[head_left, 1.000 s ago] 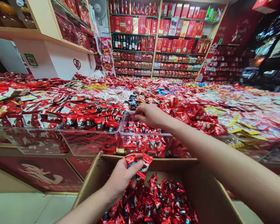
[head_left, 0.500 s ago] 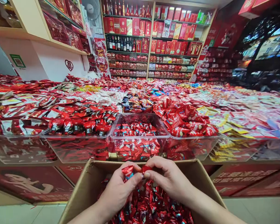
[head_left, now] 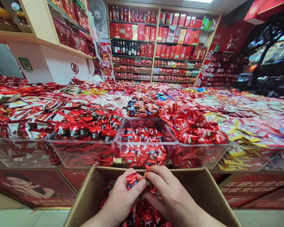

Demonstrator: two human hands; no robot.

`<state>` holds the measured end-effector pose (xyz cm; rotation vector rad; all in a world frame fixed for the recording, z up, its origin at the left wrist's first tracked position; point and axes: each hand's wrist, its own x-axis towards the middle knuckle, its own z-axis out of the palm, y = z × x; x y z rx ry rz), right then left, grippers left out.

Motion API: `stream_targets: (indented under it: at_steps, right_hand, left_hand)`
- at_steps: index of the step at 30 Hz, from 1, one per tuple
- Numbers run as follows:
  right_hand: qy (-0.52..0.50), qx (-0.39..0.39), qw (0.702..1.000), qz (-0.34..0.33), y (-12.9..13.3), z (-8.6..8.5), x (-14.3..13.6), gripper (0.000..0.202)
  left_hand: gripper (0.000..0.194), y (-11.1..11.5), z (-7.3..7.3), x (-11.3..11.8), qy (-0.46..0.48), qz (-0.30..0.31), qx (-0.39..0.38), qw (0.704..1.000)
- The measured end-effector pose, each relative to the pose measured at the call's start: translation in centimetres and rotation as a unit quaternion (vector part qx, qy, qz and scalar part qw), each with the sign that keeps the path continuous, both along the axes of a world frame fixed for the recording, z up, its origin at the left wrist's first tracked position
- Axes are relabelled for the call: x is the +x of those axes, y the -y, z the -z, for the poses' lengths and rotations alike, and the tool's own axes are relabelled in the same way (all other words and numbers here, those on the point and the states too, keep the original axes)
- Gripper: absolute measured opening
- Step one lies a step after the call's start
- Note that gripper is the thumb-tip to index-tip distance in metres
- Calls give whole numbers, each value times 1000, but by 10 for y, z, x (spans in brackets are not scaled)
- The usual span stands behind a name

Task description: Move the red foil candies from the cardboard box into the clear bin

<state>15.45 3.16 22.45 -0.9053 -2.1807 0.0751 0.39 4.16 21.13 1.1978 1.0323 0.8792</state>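
A red and blue foil-wrapped candy (head_left: 132,179) shows between the thumb and fingers of my left hand (head_left: 120,197), which is closed on it. My right hand (head_left: 171,192) has its fingertips together against the left ones. A red wrapped candy (head_left: 146,168) sticks up at those fingertips, partly covered. Both hands are above an open cardboard box (head_left: 81,192), where many loose red foil candies (head_left: 145,217) lie. Just beyond the box, a clear plastic bin (head_left: 145,143) is partly filled with the same kind of candy.
Clear bins on either side hold black-and-red packets (head_left: 84,130), larger red packets (head_left: 191,126) and yellow packets (head_left: 241,132). More sweets cover the counter behind. Shelves (head_left: 157,41) with bottles and gift boxes stand at the back.
My right hand has turned more palm-down, and its fingers now reach forward over the candy. My left hand keeps hold of its candy. The view has shifted slightly.
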Motion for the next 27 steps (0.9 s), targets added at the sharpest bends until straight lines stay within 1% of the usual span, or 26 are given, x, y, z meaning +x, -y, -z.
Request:
stream_targets:
  at_steps: [4, 6, 8, 9, 11, 12, 13, 14, 15, 16, 18, 21, 24, 27]
  right_hand:
    - [28, 26, 999, -9, 1, 1, -3, 26]
    - [23, 31, 999, -16, 2, -1, 0, 26]
    - [-2, 39, 999, -10, -3, -10, 4, 24]
    - [-19, 49, 999, 4, -8, -18, 7, 22]
    - [-31, 75, 996, 44, -28, -39, 8, 18]
    - [-10, 84, 994, 68, -42, -51, 7, 16]
    - [25, 84, 993, 84, -59, -62, 4, 14]
    - [82, 73, 989, 96, -78, -71, -2, 13]
    - [163, 56, 980, 94, -97, -77, -8, 14]
    - [206, 43, 975, 74, -116, -81, -16, 11]
    - [265, 29, 963, 52, -151, -81, -32, 8]
    - [318, 19, 947, 37, -185, -69, -49, 10]
    - [364, 4, 931, 34, -201, -56, -56, 15]
    - [403, -22, 914, 38, -204, -47, -59, 20]
  left_hand:
    - [19, 1, -4, 0, 46, 2, 6, 999]
    - [21, 3, -6, 0, 62, -1, 3, 998]
    - [23, 3, -8, 0, 62, -5, -2, 998]
    - [24, 4, -9, -1, 59, -10, -5, 998]
    - [25, 4, -10, -2, 58, -23, -12, 998]
    - [25, 3, -10, -3, 61, -29, -17, 998]
    - [25, 3, -11, -3, 64, -33, -20, 997]
    - [25, 3, -11, -3, 64, -34, -24, 997]
    - [26, 3, -10, -3, 61, -30, -27, 997]
    - [26, 3, -10, -3, 57, -27, -30, 998]
    - [26, 3, -10, -3, 50, -27, -32, 998]
    - [24, 3, -10, -3, 50, -31, -29, 998]
    - [23, 2, -9, -4, 55, -15, -30, 998]
    - [23, 0, -6, -5, 57, 9, -19, 998]
